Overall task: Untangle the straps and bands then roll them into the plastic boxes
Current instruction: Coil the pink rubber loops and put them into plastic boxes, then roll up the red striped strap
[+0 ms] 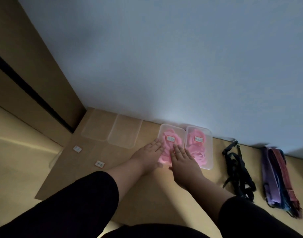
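I have both hands flat on the lidded plastic box (171, 145) that sits on the floor against the wall, the left of two closed boxes. My left hand (151, 150) lies with straight fingers along the box's left edge; my right hand (183, 160) lies with straight fingers spread across the lid near its front. Neither grips anything; they press on the lid. Pink bands (166, 152) show through the lid, and the second box (199, 146), touching it on the right, holds more pink bands under its own labelled lid.

My guess is that I am pressing the lid to seat it. The risk is that the rolled bands spring up under it, so one corner pops as I lift my palms, or a loop gets caught in the rim and the lid sits crooked. Pushing hard near the front alone could also slide the box along the floor into its neighbour.

Two empty boxes (125, 131), or perhaps lids, I cannot tell which, lie to the left near the wall corner, and two loose labels (99, 164) lie on the cardboard sheet (65, 169) in front of them. The black straps (236, 169) and the purple and red straps (277, 179) lie in heaps to the right, untouched. The black heap looks knotted; pulling on one end would likely tighten it. The labels could end up on the wrong boxes.
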{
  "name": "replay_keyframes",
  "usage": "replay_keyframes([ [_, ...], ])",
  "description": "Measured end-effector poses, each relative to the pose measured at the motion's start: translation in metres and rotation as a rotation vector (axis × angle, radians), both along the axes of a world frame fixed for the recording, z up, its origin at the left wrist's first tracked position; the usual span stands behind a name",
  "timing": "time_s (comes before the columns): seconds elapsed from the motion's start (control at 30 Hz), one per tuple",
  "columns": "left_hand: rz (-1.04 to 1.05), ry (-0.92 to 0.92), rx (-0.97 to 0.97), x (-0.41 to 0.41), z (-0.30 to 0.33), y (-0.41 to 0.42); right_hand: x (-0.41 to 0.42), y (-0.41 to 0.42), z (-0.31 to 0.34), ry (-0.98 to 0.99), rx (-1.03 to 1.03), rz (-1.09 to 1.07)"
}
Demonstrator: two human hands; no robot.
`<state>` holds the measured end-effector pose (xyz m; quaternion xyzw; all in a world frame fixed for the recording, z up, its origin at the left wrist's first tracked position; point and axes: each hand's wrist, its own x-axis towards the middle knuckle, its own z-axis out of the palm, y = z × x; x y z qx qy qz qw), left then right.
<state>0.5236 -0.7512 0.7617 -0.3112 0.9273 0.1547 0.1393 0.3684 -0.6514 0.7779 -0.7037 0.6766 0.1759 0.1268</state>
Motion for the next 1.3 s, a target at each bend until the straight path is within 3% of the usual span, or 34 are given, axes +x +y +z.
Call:
replay_keyframes([
  [0.47, 0.114, 0.065, -0.014, -0.001, 0.007, -0.002, 0.007, -0.008, 0.004, -0.026, -0.052, -0.084],
  [0.67, 0.211, 0.243, -0.168, 0.051, 0.029, 0.0, 0.042, -0.017, 0.016, -0.089, -0.143, 0.077],
  [0.93, 0.362, 0.2, -0.33, 0.132, 0.028, -0.014, 0.107, -0.05, 0.023, -0.128, -0.122, 0.257],
  [1.3, 0.291, 0.269, -0.242, 0.149, 0.01, -0.02, 0.134, -0.069, 0.014, -0.102, -0.119, 0.261],
])
